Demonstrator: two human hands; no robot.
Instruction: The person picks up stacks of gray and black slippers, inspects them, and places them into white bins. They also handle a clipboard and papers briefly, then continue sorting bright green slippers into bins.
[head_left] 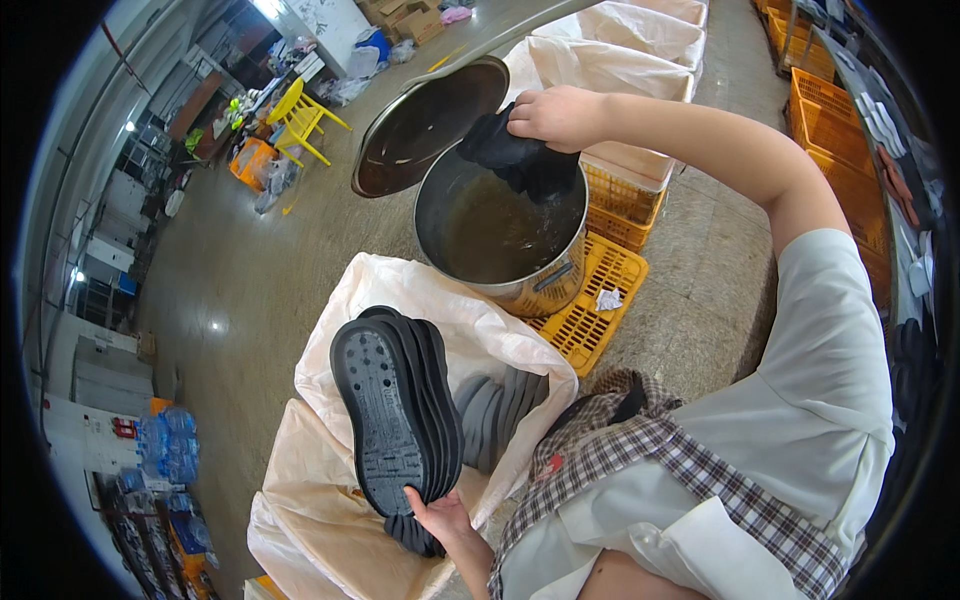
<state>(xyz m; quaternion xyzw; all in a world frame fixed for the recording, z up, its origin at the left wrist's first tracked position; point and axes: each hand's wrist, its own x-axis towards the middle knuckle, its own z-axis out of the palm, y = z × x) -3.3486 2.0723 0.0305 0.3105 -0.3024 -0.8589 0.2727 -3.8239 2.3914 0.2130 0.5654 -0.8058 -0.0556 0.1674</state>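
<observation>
My left hand [443, 514] grips a fanned stack of black shoe soles [385, 410] by one end, with the thumb on the front sole. The stack is held over a crate lined with white woven plastic [335, 290]. Inside that liner lie several more grey soles [500, 405]. My right hand [558, 117] is stretched far forward and closed on a dark cloth [525, 160]. The cloth hangs at the rim of a round metal drum [425, 225], which holds murky brownish liquid [495, 235]. Whether the cloth's lower edge touches the liquid I cannot tell.
A round metal lid [435, 125] stands tilted beside the drum. Under the drum is a yellow plastic crate [600, 330] with crumpled paper [608, 299] on it. More lined crates [625, 60] stand beyond, and a yellow chair [300, 115] is at far left. Shelving [870, 110] runs along the right.
</observation>
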